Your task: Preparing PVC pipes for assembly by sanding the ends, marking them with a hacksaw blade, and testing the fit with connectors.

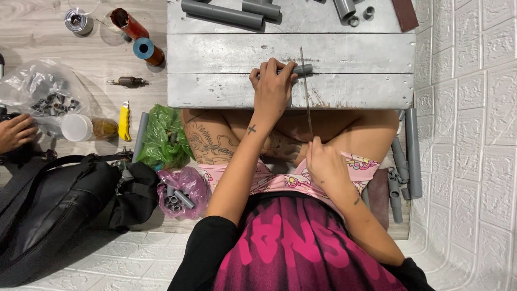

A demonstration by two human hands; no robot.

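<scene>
Far left of both hands, another person's hand [15,132] rests by a bag of fittings [46,97]. The left hand [272,89] clamps a grey pipe [301,69] on the desk [350,54]. Just right, the right hand [323,164] grips a saw blade [306,91] crossing the pipe.

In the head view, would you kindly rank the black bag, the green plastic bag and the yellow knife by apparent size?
1. Black bag, by far the largest.
2. Green plastic bag.
3. Yellow knife, smallest.
All lie on the floor, so nearness hardly skews this.
</scene>
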